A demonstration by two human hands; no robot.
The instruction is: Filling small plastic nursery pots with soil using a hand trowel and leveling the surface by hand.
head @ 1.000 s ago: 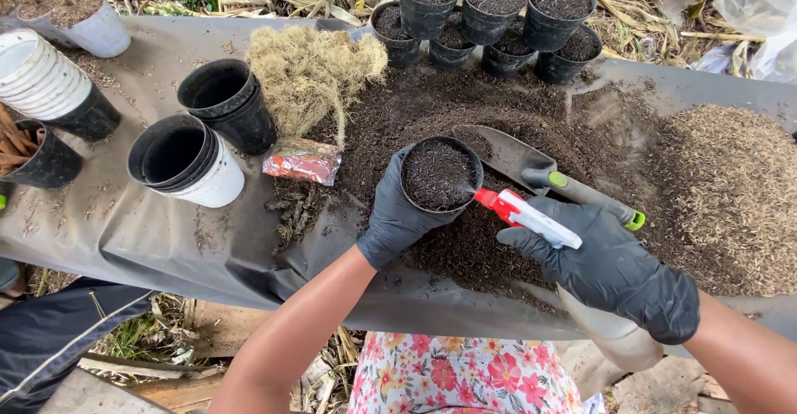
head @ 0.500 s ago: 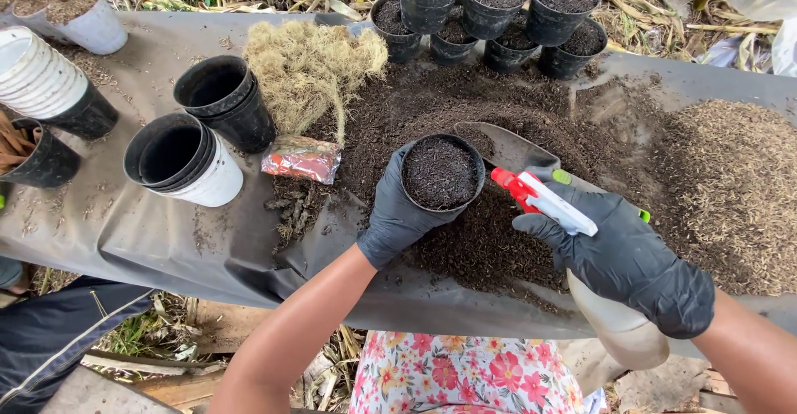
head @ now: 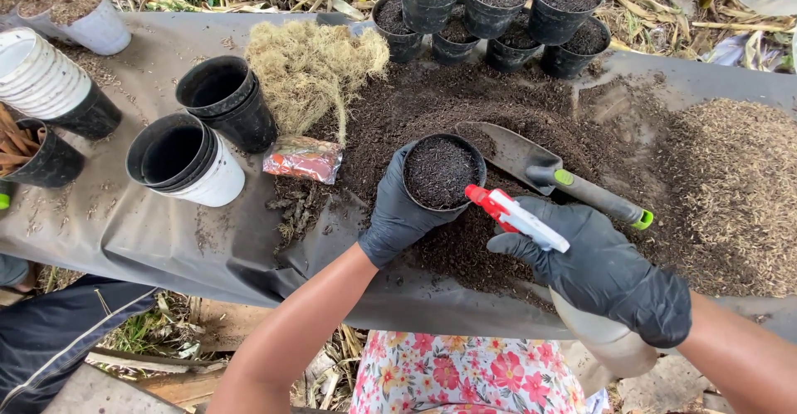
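Both hands wear black gloves, the left hand (head: 397,213) and the right hand (head: 602,269) alike. The forearms are bare. Below the table (head: 149,231) edge shows a white garment (head: 461,377) printed with pink and red flowers.

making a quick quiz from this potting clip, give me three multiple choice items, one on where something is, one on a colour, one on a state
1. Where does the trowel lie?
A. on the soil heap, right of the held pot
B. inside a white pot
C. on the ground under the table

2. What colour is the spray bottle's nozzle?
A. blue
B. red
C. yellow

3. What is the state of the small black pot in the left hand?
A. empty
B. tipped over
C. filled with soil, upright

Answers:
1 A, its blade rests on the dark soil beside the pot.
2 B, the tip by the pot's rim is red, held in the right hand.
3 C, dark soil reaches its rim and its mouth faces up.
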